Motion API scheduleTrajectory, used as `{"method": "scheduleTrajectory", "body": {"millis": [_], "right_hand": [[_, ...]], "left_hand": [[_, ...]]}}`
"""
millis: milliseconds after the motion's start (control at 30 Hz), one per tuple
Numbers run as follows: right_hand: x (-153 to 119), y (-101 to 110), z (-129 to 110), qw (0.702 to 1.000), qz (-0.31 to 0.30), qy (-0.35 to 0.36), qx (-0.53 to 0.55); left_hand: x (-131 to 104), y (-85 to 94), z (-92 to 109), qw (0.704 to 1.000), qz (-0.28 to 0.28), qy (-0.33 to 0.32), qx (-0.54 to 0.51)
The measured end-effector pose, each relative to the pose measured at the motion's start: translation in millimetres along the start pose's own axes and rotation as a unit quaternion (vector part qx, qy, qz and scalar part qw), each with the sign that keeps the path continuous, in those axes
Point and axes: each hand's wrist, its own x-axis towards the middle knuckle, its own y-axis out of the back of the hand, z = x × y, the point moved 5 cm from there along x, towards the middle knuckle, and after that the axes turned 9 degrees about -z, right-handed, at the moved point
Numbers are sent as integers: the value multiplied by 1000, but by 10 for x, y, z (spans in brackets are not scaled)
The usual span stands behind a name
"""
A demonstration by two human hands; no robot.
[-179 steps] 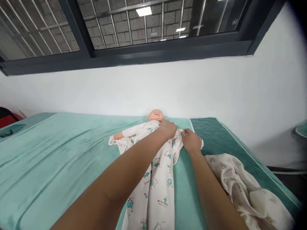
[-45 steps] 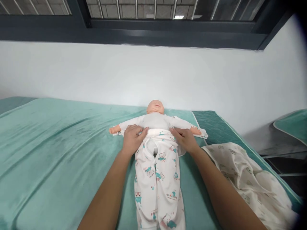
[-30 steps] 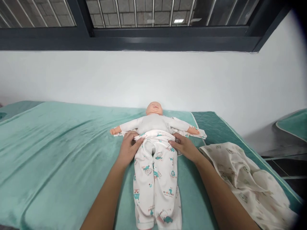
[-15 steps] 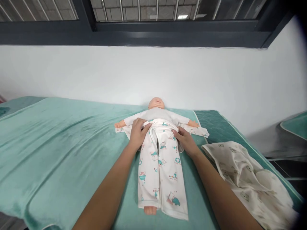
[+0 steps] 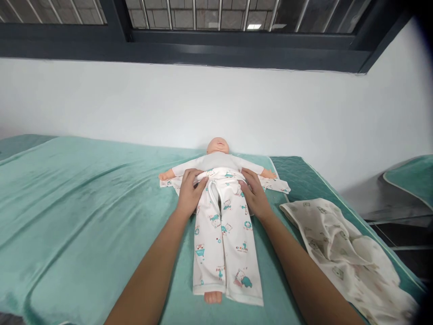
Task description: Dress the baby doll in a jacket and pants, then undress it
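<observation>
A baby doll (image 5: 216, 160) in a white long-sleeved top lies on its back, arms stretched out sideways. White printed pants (image 5: 225, 230) cover its legs, with the waist at the doll's belly. Toes show under the left cuff; the other foot is hidden. My left hand (image 5: 191, 192) rests on the left side of the waist, fingers and thumb apart. On the opposite side, my right hand (image 5: 253, 192) lies with its fingers stretched over the waist and its thumb apart. A printed garment (image 5: 279, 185) is spread beneath the doll, its sleeves showing under the arms.
A crumpled white printed cloth (image 5: 338, 243) lies right of my right forearm. The green sheet (image 5: 101, 216) covers the bed, which meets a white wall (image 5: 169, 104). Above is a barred window with a dark frame (image 5: 237, 49). Another green padded surface (image 5: 411, 178) stands at far right.
My right hand has moved up from the side of the pants onto the waist, its fingers now stretched out. My left hand has shifted slightly outward. The view has moved a little.
</observation>
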Motion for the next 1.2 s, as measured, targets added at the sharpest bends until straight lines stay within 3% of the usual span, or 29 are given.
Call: {"method": "scheduleTrajectory", "body": {"millis": [300, 567, 633, 767, 900, 1033, 1200], "right_hand": [[258, -59, -34, 994, -69, 28, -84], [558, -107, 69, 978, -165, -45, -115], [546, -91, 63, 986, -128, -52, -91], [445, -18, -31, 999, 8, -7, -31], [380, -46, -50, 999, 7, -42, 20], [339, -19, -77, 996, 34, -77, 0], [367, -55, -49, 994, -14, -108, 25]], "left_hand": [[14, -6, -30, 1000, -2, 14, -6], [14, -15, -18, 1000, -12, 15, -2], [14, -15, -16, 1000, -13, 19, -3], [15, -10, -21, 1000, -12, 20, -3], [12, -4, -28, 1000, -8, 28, -2], [3, -10, -17, 999, -10, 35, 0], [-12, -25, 2, 999, -7, 31, 5]]}}
